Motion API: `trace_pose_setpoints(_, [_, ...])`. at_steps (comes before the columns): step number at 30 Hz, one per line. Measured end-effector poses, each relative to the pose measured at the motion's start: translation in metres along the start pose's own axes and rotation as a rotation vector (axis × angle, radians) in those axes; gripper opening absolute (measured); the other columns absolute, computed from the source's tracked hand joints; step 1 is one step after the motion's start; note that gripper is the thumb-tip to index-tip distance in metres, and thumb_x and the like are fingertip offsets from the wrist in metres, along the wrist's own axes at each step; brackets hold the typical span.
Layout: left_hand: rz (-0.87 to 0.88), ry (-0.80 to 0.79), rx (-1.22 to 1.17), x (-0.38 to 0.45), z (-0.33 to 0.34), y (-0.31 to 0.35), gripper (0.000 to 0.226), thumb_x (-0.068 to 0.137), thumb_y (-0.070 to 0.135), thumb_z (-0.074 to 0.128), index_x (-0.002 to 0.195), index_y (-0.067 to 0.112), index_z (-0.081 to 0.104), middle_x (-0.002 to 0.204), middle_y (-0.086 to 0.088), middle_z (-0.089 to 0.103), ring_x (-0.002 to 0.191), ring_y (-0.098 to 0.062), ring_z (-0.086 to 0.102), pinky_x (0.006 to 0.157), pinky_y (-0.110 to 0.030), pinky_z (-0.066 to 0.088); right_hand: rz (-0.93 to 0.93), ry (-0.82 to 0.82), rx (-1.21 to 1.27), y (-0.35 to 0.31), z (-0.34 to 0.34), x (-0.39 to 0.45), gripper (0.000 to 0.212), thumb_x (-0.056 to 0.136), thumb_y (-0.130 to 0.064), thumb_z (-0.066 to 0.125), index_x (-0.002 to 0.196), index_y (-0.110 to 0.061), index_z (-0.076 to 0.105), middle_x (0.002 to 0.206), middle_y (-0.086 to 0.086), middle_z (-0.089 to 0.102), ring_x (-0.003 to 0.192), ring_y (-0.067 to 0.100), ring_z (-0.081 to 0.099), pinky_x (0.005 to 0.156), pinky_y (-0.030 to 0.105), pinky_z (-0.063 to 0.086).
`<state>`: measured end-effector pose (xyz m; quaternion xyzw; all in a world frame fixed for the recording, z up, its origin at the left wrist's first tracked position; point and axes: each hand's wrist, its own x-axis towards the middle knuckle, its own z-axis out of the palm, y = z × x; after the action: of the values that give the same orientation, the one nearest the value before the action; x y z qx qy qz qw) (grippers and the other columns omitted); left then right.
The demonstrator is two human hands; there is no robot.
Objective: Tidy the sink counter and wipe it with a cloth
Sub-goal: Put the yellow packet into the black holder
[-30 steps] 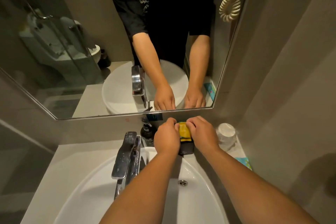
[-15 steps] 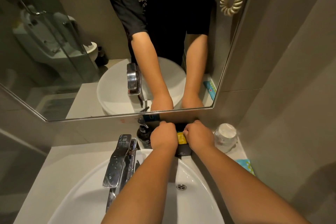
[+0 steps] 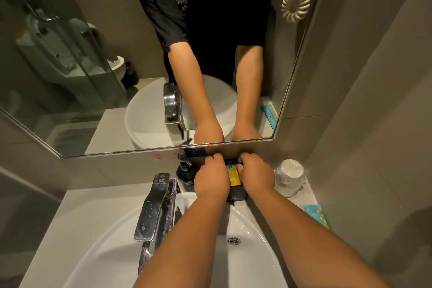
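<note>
Pale sink counter (image 3: 98,208) under mirror (image 3: 117,77). Both forearms reach over basin (image 3: 252,229); left hand (image 3: 211,179) and right hand (image 3: 256,176), fingers curled, grip yellow packet (image 3: 233,176) in black box (image 3: 237,195) against the back wall.

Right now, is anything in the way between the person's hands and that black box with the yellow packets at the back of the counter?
Nothing visible. The left hand and right hand are already on the black box, either side of the yellow packets. The soap pump bottle and wrapped cup stand beside it, not between.
</note>
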<state>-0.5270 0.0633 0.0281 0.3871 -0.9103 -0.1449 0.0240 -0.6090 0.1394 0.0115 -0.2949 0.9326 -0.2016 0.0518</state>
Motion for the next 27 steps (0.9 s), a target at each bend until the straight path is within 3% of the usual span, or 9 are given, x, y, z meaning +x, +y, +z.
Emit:
trace_pose_setpoints(5, [-0.069,0.092,-0.196,-0.023,-0.004,0.001,0.017,0.097,0.025,0.042,0.106,0.012,0.047,0.105,-0.011,0.055,0.088,-0.033,0.061,0.062,-0.039,0.043,-0.015,0.11,0.182,0.01,-0.018,-0.027,0.017,0.093,-0.026,0.049,0.091,-0.017,0.063,0.095,0.005,0.062,0.081,0.029,0.059,0.063,0.035,0.044])
trace_pose_setpoints(8, [-0.088,0.134,-0.327,-0.06,0.0,0.0,0.016,0.097,0.028,0.04,0.096,0.014,0.049,0.095,-0.007,0.057,0.084,-0.028,0.057,0.065,-0.039,0.045,0.12,0.187,0.33,0.035,-0.033,-0.072,0.018,0.091,-0.02,0.05,0.077,-0.017,0.061,0.082,0.003,0.061,0.072,0.027,0.054,0.062,0.036,0.043])
trace_pose_setpoints(10, [0.024,0.138,-0.295,-0.089,0.007,-0.009,0.016,0.096,0.031,0.04,0.093,0.019,0.05,0.092,-0.001,0.055,0.086,-0.023,0.054,0.073,-0.037,0.046,0.216,0.253,0.366,0.061,-0.039,-0.11,0.022,0.089,-0.017,0.051,0.067,-0.019,0.052,0.074,0.001,0.057,0.066,0.026,0.049,0.059,0.038,0.043])
trace_pose_setpoints(13, [0.324,0.087,-0.071,-0.113,0.031,-0.035,0.031,0.093,0.038,0.039,0.112,0.02,0.055,0.115,-0.001,0.057,0.112,-0.026,0.053,0.097,-0.037,0.043,0.317,0.271,0.158,0.104,-0.039,-0.155,0.019,0.085,-0.013,0.059,0.066,-0.014,0.058,0.078,0.01,0.059,0.068,0.036,0.056,0.058,0.039,0.046])
trace_pose_setpoints(16, [0.429,0.014,0.174,-0.106,0.047,-0.062,0.061,0.094,0.055,0.031,0.134,0.013,0.051,0.143,-0.011,0.05,0.135,-0.034,0.042,0.116,-0.048,0.023,0.279,0.14,-0.16,0.134,-0.034,-0.176,0.009,0.076,-0.011,0.069,0.07,-0.01,0.063,0.075,0.016,0.058,0.065,0.038,0.061,0.056,0.039,0.051])
trace_pose_setpoints(19, [0.426,-0.051,0.236,-0.101,0.054,-0.072,0.076,0.094,0.063,0.018,0.137,0.009,0.05,0.144,-0.016,0.047,0.135,-0.034,0.042,0.115,-0.044,0.008,0.197,0.046,-0.411,0.151,-0.019,-0.179,0.024,0.053,-0.006,0.078,0.072,-0.007,0.063,0.067,0.013,0.059,0.055,0.032,0.059,0.046,0.033,0.05])
trace_pose_setpoints(23, [0.419,-0.081,0.257,-0.101,0.055,-0.069,0.079,0.094,0.063,0.013,0.136,0.009,0.051,0.144,-0.015,0.048,0.134,-0.033,0.044,0.114,-0.044,0.026,0.148,-0.06,-0.675,0.163,0.005,-0.176,0.017,0.062,-0.002,0.059,0.076,0.003,0.066,0.07,0.021,0.058,0.062,0.035,0.056,0.055,0.038,0.053])
trace_pose_setpoints(27, [0.414,-0.075,0.275,-0.103,0.053,-0.069,0.078,0.094,0.062,0.013,0.136,0.009,0.051,0.143,-0.015,0.049,0.133,-0.032,0.045,0.106,-0.049,0.03,0.235,-0.158,-0.536,0.159,0.009,-0.183,0.027,0.046,0.004,0.079,0.067,-0.004,0.065,0.072,0.02,0.058,0.056,0.034,0.056,0.042,0.037,0.049])
